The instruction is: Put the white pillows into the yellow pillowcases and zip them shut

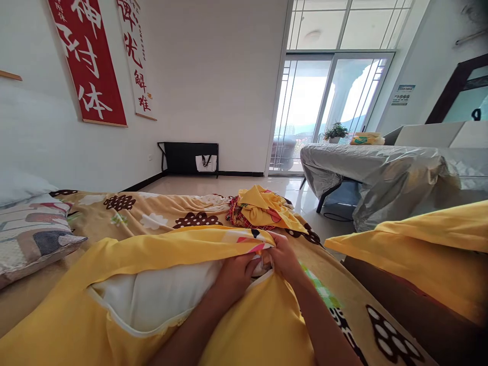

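A large yellow cover lies across the foreground, with a long zip opening along its side. White stuffed filling shows through that opening. My left hand is closed at the right end of the opening, on the white filling's corner or the cloth there; its fingers partly hide what it grips. Just beside it, my right hand is closed around the cover's edge, where a pink, white and black print shows. The two hands almost touch.
Beneath lies a brown patterned blanket. A crumpled yellow cloth sits beyond my hands, and a patterned pillow is at left. More yellow fabric hangs over a brown box-like edge at right. Behind stands a table with a silver cover.
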`<state>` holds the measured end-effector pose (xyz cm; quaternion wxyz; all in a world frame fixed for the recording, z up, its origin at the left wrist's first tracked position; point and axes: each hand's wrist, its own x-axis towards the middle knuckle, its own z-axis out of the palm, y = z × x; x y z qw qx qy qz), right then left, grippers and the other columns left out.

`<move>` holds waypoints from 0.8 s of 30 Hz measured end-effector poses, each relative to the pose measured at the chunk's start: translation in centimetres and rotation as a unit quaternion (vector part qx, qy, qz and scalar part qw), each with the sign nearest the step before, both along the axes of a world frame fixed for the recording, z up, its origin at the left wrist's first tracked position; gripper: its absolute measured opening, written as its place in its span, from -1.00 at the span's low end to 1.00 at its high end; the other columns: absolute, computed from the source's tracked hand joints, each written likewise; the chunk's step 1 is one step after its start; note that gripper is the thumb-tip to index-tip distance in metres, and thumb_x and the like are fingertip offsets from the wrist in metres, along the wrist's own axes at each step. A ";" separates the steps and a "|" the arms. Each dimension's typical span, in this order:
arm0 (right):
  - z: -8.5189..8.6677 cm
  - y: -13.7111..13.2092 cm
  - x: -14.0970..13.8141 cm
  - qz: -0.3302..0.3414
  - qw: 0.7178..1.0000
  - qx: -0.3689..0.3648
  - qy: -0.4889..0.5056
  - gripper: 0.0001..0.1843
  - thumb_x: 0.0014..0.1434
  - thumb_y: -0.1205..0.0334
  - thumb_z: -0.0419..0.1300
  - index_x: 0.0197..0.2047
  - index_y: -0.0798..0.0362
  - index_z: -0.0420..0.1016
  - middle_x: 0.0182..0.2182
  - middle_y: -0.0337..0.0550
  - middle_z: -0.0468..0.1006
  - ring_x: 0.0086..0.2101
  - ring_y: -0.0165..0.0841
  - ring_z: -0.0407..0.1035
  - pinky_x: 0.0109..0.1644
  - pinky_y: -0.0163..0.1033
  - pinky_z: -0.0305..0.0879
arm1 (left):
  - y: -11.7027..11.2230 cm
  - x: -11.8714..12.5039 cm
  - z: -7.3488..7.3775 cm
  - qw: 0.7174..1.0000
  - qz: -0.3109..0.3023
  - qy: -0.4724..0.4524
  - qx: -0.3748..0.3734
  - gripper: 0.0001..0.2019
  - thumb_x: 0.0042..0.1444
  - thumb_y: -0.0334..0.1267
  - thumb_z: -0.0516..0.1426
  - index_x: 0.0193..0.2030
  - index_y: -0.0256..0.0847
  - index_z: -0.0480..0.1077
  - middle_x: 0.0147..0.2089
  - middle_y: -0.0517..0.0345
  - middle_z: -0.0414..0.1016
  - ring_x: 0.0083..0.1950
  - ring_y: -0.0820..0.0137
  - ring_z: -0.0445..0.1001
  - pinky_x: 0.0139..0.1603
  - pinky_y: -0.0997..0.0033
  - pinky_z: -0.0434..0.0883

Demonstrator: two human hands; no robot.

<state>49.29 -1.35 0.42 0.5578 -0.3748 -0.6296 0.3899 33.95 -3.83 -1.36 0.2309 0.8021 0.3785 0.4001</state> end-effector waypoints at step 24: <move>1.5 -1.4 -0.5 0.014 1.000 -0.008 -0.007 -0.69 -0.08 0.25 0.16 -0.25 0.11 0.60 -0.36 -0.17 0.59 -0.32 -0.29 0.41 -0.24 -0.26 0.36 | -0.8 -0.1 0.8 0.988 -0.062 -0.105 -0.097 -0.73 0.15 -0.30 0.07 -0.06 -0.14 0.53 0.03 0.15 0.55 0.09 0.25 0.44 0.28 0.10 0.23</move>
